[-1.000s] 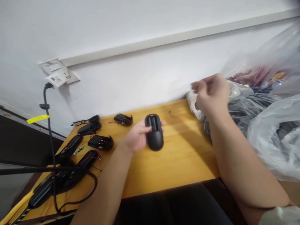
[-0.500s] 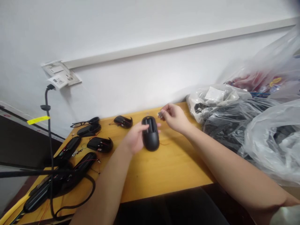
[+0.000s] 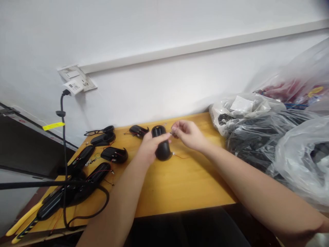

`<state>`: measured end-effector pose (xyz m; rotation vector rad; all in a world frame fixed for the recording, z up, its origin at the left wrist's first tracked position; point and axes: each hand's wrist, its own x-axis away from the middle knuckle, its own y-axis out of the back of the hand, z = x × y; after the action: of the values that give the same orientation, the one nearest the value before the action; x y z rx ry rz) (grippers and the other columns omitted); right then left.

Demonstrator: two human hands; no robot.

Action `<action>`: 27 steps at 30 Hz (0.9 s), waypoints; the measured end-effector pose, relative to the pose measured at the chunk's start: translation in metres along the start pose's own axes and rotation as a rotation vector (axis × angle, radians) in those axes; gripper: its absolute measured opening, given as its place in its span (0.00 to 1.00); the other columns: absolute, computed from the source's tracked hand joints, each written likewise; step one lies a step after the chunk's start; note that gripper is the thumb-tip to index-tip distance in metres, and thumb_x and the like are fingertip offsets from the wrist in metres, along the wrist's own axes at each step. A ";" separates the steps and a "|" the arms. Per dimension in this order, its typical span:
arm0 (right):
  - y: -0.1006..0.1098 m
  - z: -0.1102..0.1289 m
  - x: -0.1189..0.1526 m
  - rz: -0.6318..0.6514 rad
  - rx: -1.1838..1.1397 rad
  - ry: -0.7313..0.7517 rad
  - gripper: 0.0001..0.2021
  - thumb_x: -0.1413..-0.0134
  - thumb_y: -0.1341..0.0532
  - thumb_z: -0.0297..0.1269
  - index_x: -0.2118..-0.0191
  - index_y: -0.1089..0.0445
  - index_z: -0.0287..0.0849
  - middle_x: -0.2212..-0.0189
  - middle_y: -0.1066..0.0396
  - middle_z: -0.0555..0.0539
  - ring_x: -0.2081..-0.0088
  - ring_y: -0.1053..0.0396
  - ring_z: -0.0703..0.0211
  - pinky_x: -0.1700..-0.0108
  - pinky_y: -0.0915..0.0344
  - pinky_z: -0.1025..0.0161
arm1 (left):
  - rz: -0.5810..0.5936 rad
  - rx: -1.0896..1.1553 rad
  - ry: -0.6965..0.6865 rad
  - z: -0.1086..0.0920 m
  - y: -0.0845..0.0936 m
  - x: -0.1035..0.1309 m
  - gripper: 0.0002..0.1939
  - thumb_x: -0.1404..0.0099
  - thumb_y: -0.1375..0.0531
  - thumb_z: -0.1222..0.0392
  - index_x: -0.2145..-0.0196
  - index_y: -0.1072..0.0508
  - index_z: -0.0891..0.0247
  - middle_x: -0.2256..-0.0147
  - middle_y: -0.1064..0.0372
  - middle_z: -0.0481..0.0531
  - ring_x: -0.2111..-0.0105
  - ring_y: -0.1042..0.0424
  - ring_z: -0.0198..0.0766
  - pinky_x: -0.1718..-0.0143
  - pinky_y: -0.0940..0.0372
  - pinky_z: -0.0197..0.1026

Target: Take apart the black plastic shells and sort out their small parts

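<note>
A black rounded housing (image 3: 162,151) with slots at its upper end is held above the wooden table (image 3: 180,188). My left hand (image 3: 151,145) grips it from the left, the thumb lying across its front. Close by on the right, my right hand (image 3: 186,133) pinches a small metallic piece (image 3: 174,131) near the left thumb tip. A thin reddish wire with a small connector (image 3: 174,153) sticks out at the housing's lower right. Another black housing (image 3: 138,131) lies just behind my left hand.
More black housings (image 3: 114,155) with wires lie at the left, crossed by a black cable (image 3: 64,147) from a wall plug (image 3: 74,86). Glasses (image 3: 94,132) rest at the back left. Yellow-handled tools (image 3: 24,219) lie front left. Plastic bags (image 3: 257,133) fill the right side.
My right hand has brought the small piece to the housing's right edge. The housing has turned slightly, and my left thumb now reaches further across it. The camera view has shifted a little.
</note>
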<state>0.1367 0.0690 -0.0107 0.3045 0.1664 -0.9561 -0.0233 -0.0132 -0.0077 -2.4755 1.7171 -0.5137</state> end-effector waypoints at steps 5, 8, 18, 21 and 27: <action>-0.001 0.001 0.001 -0.027 0.024 0.022 0.08 0.39 0.38 0.39 0.64 0.30 0.40 0.70 0.28 0.48 0.69 0.32 0.61 0.66 0.35 0.63 | -0.013 -0.045 -0.038 0.001 0.001 0.000 0.24 0.53 0.20 0.60 0.63 0.26 0.66 0.67 0.23 0.52 0.70 0.21 0.40 0.69 0.25 0.39; -0.003 0.002 0.003 -0.033 0.043 0.033 0.08 0.37 0.39 0.40 0.63 0.30 0.40 0.69 0.27 0.48 0.69 0.32 0.61 0.66 0.36 0.63 | -0.047 -0.107 -0.087 0.001 0.002 -0.001 0.23 0.53 0.20 0.59 0.64 0.26 0.64 0.70 0.24 0.50 0.71 0.21 0.42 0.71 0.25 0.40; -0.007 0.001 0.007 -0.066 0.122 0.046 0.11 0.38 0.36 0.43 0.58 0.31 0.41 0.74 0.28 0.51 0.73 0.34 0.62 0.69 0.39 0.63 | -0.048 -0.240 -0.091 -0.011 0.000 0.007 0.21 0.53 0.22 0.60 0.66 0.26 0.65 0.74 0.25 0.51 0.74 0.26 0.39 0.71 0.29 0.40; -0.008 0.002 0.008 -0.103 0.140 0.019 0.14 0.42 0.32 0.46 0.58 0.31 0.42 0.77 0.30 0.53 0.75 0.36 0.62 0.70 0.40 0.63 | -0.023 -0.166 0.013 -0.011 0.002 0.006 0.19 0.53 0.23 0.60 0.68 0.26 0.65 0.75 0.26 0.51 0.75 0.27 0.38 0.73 0.31 0.38; -0.007 0.005 0.008 -0.154 0.132 -0.013 0.17 0.45 0.29 0.46 0.58 0.31 0.43 0.79 0.30 0.54 0.76 0.36 0.62 0.69 0.39 0.63 | 0.008 -0.167 0.075 -0.009 0.006 0.003 0.16 0.52 0.24 0.59 0.68 0.24 0.67 0.76 0.27 0.53 0.76 0.29 0.37 0.76 0.33 0.38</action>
<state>0.1356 0.0573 -0.0098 0.4108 0.1159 -1.1236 -0.0303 -0.0173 0.0002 -2.5912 1.8690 -0.4869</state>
